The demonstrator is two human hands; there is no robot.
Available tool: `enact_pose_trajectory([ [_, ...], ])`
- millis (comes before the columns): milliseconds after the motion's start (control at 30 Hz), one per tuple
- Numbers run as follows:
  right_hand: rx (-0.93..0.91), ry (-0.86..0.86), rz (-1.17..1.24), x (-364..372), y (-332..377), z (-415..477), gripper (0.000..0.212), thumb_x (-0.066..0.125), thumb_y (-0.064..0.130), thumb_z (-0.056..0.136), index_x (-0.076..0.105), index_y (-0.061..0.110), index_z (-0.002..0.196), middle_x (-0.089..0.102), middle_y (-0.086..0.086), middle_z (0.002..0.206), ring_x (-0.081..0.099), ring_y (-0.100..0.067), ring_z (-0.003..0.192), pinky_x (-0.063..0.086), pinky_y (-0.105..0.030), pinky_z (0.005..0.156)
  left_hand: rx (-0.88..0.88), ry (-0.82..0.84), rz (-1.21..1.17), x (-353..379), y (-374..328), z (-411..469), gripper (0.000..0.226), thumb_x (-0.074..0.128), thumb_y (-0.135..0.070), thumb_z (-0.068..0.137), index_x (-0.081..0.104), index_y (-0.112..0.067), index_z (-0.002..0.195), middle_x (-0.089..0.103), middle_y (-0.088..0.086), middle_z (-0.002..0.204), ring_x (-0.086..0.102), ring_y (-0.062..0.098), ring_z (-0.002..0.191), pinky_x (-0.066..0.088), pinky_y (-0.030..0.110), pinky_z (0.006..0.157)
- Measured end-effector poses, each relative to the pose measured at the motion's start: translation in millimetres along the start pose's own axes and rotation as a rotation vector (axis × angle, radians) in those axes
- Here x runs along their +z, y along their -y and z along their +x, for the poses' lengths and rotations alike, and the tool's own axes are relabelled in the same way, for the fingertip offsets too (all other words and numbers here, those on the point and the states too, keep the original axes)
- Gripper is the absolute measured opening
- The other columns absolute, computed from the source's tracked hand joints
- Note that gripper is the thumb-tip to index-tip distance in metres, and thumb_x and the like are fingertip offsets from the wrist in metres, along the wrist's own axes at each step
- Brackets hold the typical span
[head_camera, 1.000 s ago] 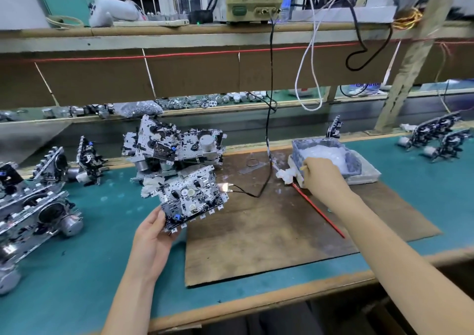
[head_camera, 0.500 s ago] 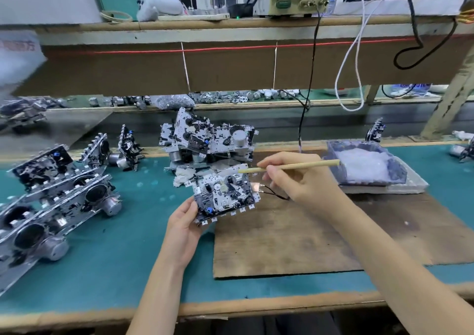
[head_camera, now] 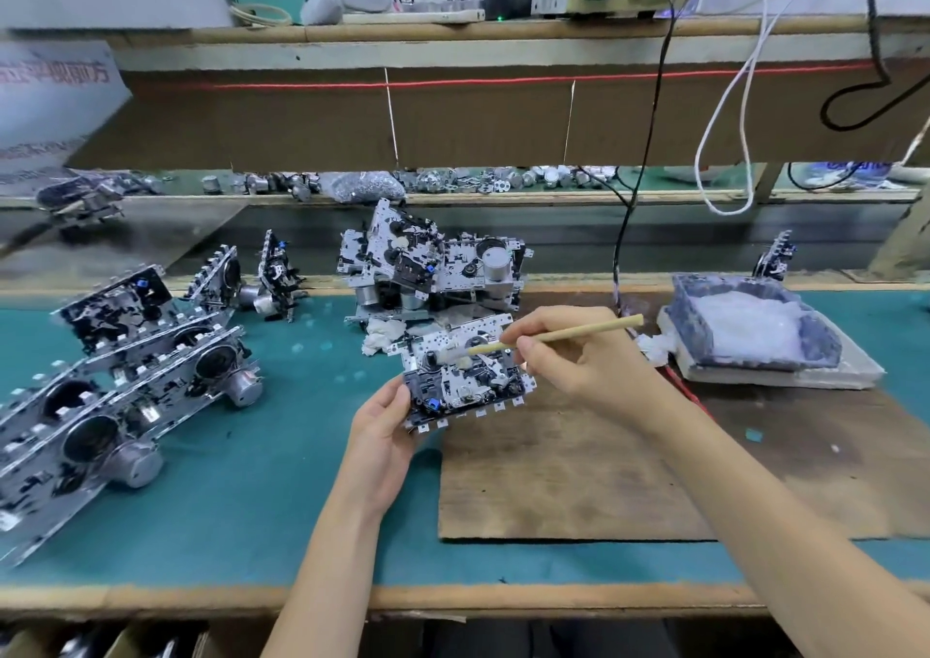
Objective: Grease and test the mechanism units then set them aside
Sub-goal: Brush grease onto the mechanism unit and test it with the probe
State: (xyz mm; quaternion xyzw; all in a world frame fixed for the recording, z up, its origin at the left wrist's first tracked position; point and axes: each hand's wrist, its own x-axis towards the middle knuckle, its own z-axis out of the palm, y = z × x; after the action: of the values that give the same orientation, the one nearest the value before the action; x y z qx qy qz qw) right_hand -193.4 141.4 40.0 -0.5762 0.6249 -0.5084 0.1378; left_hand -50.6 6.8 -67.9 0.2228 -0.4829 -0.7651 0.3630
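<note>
My left hand (head_camera: 385,431) grips the left edge of a small metal mechanism unit (head_camera: 465,375), tilted up above the green bench mat. My right hand (head_camera: 573,355) pinches a wooden stick brush (head_camera: 558,335); its white greasy tip touches the unit's upper face. A tray of white grease (head_camera: 750,330) sits to the right on a white slab. More units lie stacked just behind the held one (head_camera: 433,264) and in a long row at the left (head_camera: 126,385).
A brown wooden board (head_camera: 604,466) lies under my right arm. A black cable (head_camera: 634,214) hangs down from the shelf to the board, with red wire beside the tray. A white rag (head_camera: 380,335) lies by the stack. A low shelf overhangs the bench's back.
My right hand left the grease tray and brought the brush over to the unit; the tip now touches its face. My left hand kept holding the unit. The camera shifted left.
</note>
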Motion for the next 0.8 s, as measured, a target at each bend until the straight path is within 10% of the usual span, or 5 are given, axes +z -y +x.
enact_pose_trajectory([
  [800, -0.012, -0.066, 0.045, -0.9, -3.3, 1.6, 0.023, 0.055, 0.002, 0.089, 0.068, 0.02, 0.082, 0.065, 0.003, 0.065, 0.058, -0.026, 0.062, 0.048, -0.037, 0.056, 0.004, 0.004, -0.034, -4.2, 2.9, 3.0, 0.025, 0.039, -0.009, 0.095, 0.061, -0.008, 0.107, 0.074, -0.002, 0.09, 0.068, 0.007, 0.079, 0.054, 0.019, 0.067],
])
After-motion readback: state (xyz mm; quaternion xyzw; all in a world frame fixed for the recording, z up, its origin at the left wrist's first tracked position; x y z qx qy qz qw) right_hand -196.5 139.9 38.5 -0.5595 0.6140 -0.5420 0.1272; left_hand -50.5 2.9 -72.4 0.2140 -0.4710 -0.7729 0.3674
